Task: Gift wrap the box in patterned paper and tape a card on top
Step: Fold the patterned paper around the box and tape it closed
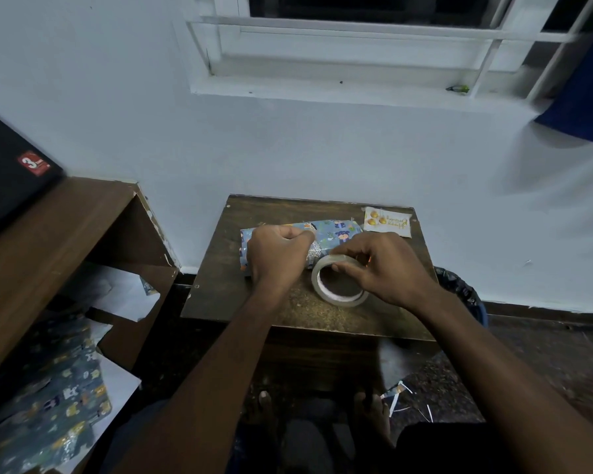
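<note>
The box [336, 234], wrapped in blue patterned paper, lies on a small dark wooden table [240, 302]. My left hand [278, 251] rests on the box's left part with fingers curled, its thumb and forefinger pinched near the paper; whether it holds a tape end I cannot tell. My right hand [380, 268] grips a roll of clear tape [339, 285] just in front of the box, fingers curled over the roll's rim. A pale card [387, 222] with orange shapes lies flat at the table's back right corner, apart from the box.
A brown desk [65, 241] with a black laptop [7, 172] stands at the left. Spare patterned paper [48, 412] and white sheets lie under it. A dark bin [466, 292] sits right of the table. Paper scraps [401, 395] lie on the floor by my feet.
</note>
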A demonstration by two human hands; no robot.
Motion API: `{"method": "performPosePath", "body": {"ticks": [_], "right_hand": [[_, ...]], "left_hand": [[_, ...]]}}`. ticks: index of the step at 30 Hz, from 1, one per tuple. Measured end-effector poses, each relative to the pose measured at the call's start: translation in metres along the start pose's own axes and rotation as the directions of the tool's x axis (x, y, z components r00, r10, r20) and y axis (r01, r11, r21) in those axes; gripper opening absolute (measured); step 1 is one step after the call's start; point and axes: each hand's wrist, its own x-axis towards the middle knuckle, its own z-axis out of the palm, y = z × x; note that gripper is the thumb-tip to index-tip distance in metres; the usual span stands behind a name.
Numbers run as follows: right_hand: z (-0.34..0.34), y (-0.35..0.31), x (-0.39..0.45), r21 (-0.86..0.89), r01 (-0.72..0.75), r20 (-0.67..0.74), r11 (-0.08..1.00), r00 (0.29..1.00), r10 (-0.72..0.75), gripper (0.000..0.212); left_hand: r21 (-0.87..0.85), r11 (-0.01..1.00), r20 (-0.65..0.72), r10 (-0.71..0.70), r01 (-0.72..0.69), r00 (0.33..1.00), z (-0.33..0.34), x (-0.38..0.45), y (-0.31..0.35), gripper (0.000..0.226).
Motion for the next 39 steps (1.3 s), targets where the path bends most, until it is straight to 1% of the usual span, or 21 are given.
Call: {"method": "performPosePath", "body": {"ticks": [4,6,9,12,14,17,19,20,21,22,24,26,28,29,31,32,36,39], "right_hand": [[-0.001,0.003,-0.002,-0.006,-0.005,0.02,1.0,1.0,0.005,0.014],[0.0,0.003,-0.002,0.034,-0.032,0.015,0.999,0.999,0.031,0.015],[0.001,0.002,-0.002,0.134,-0.099,0.016,0.986,0.995,0.098,0.02],[0.002,0.0,-0.003,0.24,-0.184,0.017,0.953,0.982,0.186,0.024],[0.001,-0.002,-0.004,0.353,-0.26,0.042,0.899,0.964,0.263,0.021],[-0.001,-0.004,-0.005,0.565,-0.391,0.178,0.727,0.918,0.355,0.012],[-0.001,-0.002,-0.006,0.615,-0.469,0.276,0.634,0.881,0.384,0.022],[0.0,-0.001,-0.006,0.619,-0.492,0.312,0.612,0.869,0.384,0.031],[0.0,-0.001,-0.008,0.611,-0.502,0.335,0.612,0.865,0.375,0.038],[0.0,0.0,-0.009,0.591,-0.493,0.342,0.638,0.87,0.355,0.044],[0.0,0.002,-0.01,0.53,-0.44,0.322,0.725,0.895,0.307,0.047],[0.001,0.004,-0.009,0.436,-0.377,0.257,0.817,0.922,0.289,0.036],[0.005,0.008,-0.005,0.262,-0.296,0.159,0.919,0.952,0.261,0.018],[0.008,0.009,-0.004,0.18,-0.266,0.133,0.947,0.961,0.244,0.012],[0.013,0.01,-0.003,0.086,-0.235,0.129,0.968,0.966,0.223,0.008],[0.015,0.011,-0.003,0.057,-0.237,0.132,0.97,0.965,0.228,0.009],[0.018,0.009,-0.004,-0.034,-0.262,0.133,0.964,0.955,0.264,0.037],[0.018,0.007,-0.004,0.0,-0.266,0.094,0.964,0.96,0.265,0.048]], "left_hand": [[-0.135,0.99,0.043,-0.036,0.042,0.998,0.002,0.002,-0.001,0.016],[-0.168,0.984,0.072,-0.044,0.055,0.996,0.003,0.004,-0.001,0.014],[-0.16,0.985,0.12,-0.043,0.062,0.992,0.005,0.007,-0.005,0.009],[-0.11,0.994,0.175,0.011,0.009,0.985,0.004,0.009,-0.007,0.008],[-0.069,0.996,0.237,0.075,-0.06,0.969,0.004,0.008,-0.007,0.016],[-0.039,0.988,0.304,0.154,-0.149,0.94,0.006,0.004,-0.007,0.024],[-0.04,0.98,0.326,0.198,-0.196,0.924,0.008,0.002,-0.009,0.023],[-0.045,0.976,0.335,0.217,-0.214,0.917,0.009,0.002,-0.009,0.023],[-0.059,0.973,0.347,0.231,-0.225,0.909,0.01,0.001,-0.008,0.023],[-0.074,0.97,0.362,0.241,-0.23,0.9,0.01,0.001,-0.008,0.022],[-0.095,0.967,0.387,0.255,-0.236,0.886,0.009,-0.001,-0.006,0.022],[-0.093,0.964,0.397,0.264,-0.248,0.879,0.009,-0.001,-0.005,0.022],[-0.085,0.962,0.389,0.271,-0.258,0.881,0.01,0.0,-0.005,0.022],[-0.081,0.962,0.379,0.273,-0.262,0.884,0.01,0.0,-0.006,0.022],[-0.064,0.96,0.356,0.276,-0.272,0.893,0.011,0.001,-0.008,0.02],[-0.058,0.959,0.345,0.28,-0.277,0.896,0.012,0.0,-0.009,0.02],[-0.064,0.958,0.281,0.286,-0.28,0.916,0.015,0.001,-0.011,0.027],[-0.08,0.957,0.294,0.291,-0.28,0.911,0.014,0.003,-0.01,0.026]]}}
